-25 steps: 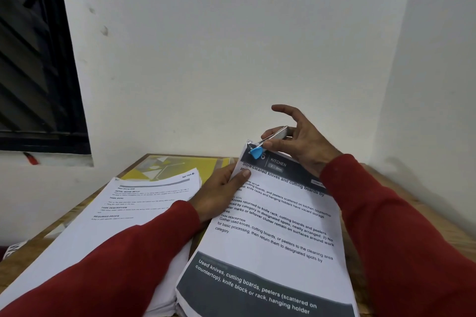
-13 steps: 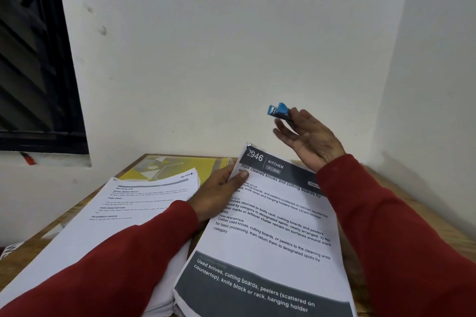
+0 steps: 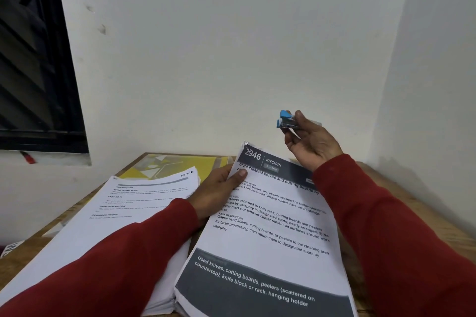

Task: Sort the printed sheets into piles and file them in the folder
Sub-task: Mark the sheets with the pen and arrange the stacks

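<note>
Blue stapler (image 3: pixel 285 119) sits pinched in the right hand (image 3: pixel 313 142), raised at centre right of the frame; the left hand (image 3: pixel 219 191) grips the printed stack (image 3: pixel 270 234) lower centre, beside the yellow folder (image 3: pixel 175 165).

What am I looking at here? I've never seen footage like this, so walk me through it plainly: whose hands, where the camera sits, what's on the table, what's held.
There is no machine here. A person in red sleeves wears one wide-angle camera on the head, looking forward and down, so you see their own two hands.

The left hand holds the upper left edge of a stack of printed sheets, thumb on top; its top page is headed 946, KITCHEN. The right hand is raised above that stack and holds a small blue stapler.

On the wooden table, to the left, lies a second pile of printed sheets. Behind it lies a yellow folder. A dark window is at far left.
</note>
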Action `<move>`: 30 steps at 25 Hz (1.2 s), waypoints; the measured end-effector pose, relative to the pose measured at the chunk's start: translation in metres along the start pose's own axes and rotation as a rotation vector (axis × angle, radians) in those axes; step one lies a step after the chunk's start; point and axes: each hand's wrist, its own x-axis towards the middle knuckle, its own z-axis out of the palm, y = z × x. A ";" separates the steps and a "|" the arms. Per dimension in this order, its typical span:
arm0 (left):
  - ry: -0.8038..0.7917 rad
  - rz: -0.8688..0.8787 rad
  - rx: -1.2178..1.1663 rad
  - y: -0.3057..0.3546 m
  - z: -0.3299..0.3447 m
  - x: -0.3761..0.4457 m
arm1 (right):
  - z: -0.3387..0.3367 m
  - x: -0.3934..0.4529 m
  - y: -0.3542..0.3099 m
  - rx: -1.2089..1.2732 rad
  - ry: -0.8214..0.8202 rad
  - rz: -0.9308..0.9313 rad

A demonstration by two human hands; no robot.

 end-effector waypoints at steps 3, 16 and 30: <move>0.002 -0.006 0.000 0.000 0.001 0.000 | 0.001 0.001 0.000 0.044 0.014 0.024; 0.017 0.025 -0.017 0.002 0.001 0.000 | 0.018 -0.027 0.005 -0.565 -0.307 -0.136; 0.032 0.070 0.048 0.001 0.000 0.001 | 0.014 -0.025 0.015 -0.775 -0.318 -0.171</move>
